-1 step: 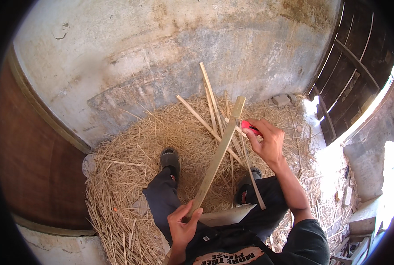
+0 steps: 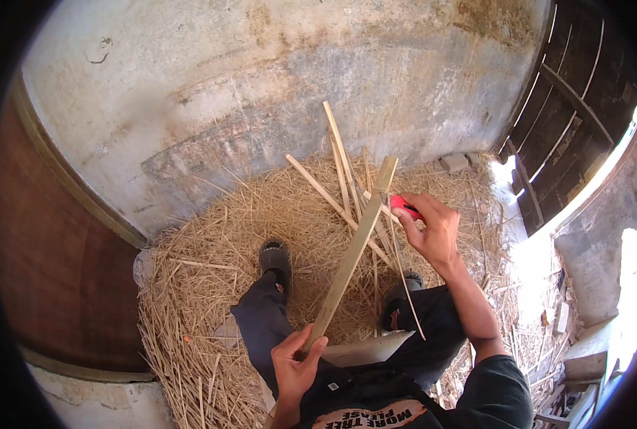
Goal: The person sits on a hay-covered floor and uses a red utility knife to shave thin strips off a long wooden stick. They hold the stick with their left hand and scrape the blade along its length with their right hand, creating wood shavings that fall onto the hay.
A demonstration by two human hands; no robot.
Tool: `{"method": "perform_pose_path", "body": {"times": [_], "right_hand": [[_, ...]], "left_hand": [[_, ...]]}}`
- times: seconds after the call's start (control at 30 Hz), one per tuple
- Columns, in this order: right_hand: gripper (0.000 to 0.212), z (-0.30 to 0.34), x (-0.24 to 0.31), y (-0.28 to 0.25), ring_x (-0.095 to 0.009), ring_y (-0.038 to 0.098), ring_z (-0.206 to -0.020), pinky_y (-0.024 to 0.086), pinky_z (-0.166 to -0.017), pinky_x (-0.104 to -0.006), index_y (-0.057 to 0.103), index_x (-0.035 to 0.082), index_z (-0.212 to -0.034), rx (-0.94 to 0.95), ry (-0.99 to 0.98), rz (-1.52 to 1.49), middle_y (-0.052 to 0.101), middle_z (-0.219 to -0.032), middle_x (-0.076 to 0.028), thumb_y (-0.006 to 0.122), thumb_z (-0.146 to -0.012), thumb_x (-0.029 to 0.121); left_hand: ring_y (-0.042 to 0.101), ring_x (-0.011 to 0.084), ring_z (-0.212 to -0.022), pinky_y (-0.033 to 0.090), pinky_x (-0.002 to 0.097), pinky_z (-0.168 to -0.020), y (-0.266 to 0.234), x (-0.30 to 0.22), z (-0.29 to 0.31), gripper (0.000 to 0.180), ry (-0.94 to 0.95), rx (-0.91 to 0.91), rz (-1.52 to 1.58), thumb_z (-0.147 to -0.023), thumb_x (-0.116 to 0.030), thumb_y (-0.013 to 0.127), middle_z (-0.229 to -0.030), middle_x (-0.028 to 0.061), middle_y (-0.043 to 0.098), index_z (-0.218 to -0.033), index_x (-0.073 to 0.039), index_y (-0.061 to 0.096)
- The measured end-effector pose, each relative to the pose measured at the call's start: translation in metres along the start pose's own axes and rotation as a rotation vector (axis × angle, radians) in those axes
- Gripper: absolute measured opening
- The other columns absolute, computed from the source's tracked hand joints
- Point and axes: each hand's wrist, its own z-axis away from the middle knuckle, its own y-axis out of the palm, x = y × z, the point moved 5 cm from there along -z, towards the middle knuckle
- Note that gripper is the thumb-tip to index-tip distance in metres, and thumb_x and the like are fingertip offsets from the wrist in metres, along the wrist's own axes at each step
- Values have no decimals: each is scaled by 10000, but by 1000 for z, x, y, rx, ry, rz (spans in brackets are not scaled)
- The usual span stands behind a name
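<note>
My left hand [image 2: 297, 360] grips the near end of a long, flat bamboo strip [image 2: 345, 268] that slants up and away to the right. Close to the strip's far end, my right hand [image 2: 431, 225] is closed round a red-handled utility knife [image 2: 407, 206]. The knife's blade end meets the strip's edge; the blade itself is hard to make out. From that spot a thin shaving [image 2: 408, 293] hangs down over my right leg. Beyond the strip, several narrow bamboo sticks [image 2: 323, 191] lean and cross one another.
Straw-like bamboo shavings [image 2: 197, 286] cover the floor round my dark shoes [image 2: 275, 263]. A stained wall [image 2: 275, 107] rises ahead, a brown door [image 2: 61, 264] is at left, and dark wooden boards [image 2: 568, 93] stand at right. Small blocks [image 2: 455, 162] lie by the wall.
The hanging shaving has turned and now shows its thin edge, its lower tip slightly further left. Both hands, the knife and the strip look unmoved.
</note>
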Motion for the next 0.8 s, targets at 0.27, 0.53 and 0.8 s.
{"method": "perform_pose_path", "body": {"times": [0.27, 0.53, 0.8], "right_hand": [[213, -3, -10, 10, -222, 729, -689, 569, -655, -347, 783, 36, -1047, 266, 148, -176, 780, -880, -116, 820, -954, 224], [189, 19, -12, 35, -156, 650, -661, 491, -602, -329, 788, 86, -1078, 482, 168, -410, 709, -776, -71, 817, -949, 221], [426, 6, -44, 29, -19, 342, -525, 277, -493, -211, 611, 8, -1441, 274, 816, -910, 763, -980, -60, 564, -1131, 297]], "left_hand": [[381, 6, -548, 295, 200, -483, 14, 11, 5, 335, -615, 277, 597, -1118, -195, 645, -723, -69, 482, -1370, 23, 680], [482, 8, -605, 359, 202, -512, -6, -18, -25, 263, -387, 14, 389, -1074, -131, 707, -797, -58, 600, -1292, 13, 727], [625, 114, -727, 489, 279, -625, -9, -24, -38, 249, 32, -134, -249, -978, -91, 800, -923, 102, 728, -1186, 29, 735]]}}
